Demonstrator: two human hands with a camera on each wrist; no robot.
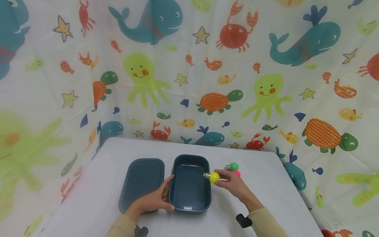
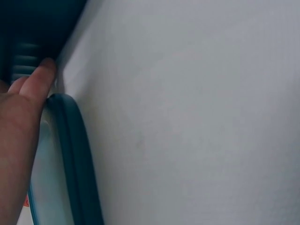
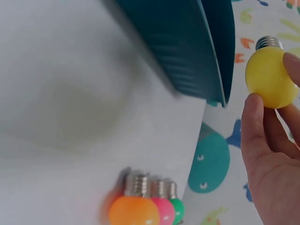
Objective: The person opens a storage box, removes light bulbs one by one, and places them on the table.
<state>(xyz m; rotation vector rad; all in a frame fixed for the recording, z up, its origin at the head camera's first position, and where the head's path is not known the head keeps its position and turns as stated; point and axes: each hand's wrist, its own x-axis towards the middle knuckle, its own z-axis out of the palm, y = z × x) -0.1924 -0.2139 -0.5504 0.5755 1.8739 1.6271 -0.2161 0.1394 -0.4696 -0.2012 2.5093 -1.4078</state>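
Observation:
My right hand [image 1: 232, 186] pinches a yellow light bulb [image 1: 214, 177] by its round part, with the metal screw base pointing left over the right rim of a dark teal box [image 1: 189, 200]. In the right wrist view the yellow bulb [image 3: 268, 77] sits between thumb and fingertips. My left hand [image 1: 155, 199] rests against the box's left wall with extended fingers, the thumb at the near left corner. In the left wrist view, fingertips [image 2: 40, 79] touch the box's side. No bulb shows inside the box.
Left of the box lies a flat teal lid [image 1: 142, 177], partly under my left forearm. To the right are a green bulb [image 1: 234, 166] and a pink bulb [image 1: 236, 172]; an orange bulb [image 3: 133, 211] shows beside them in the right wrist view. A printed curtain [image 1: 189, 131] hangs behind the white table [image 1: 251, 158].

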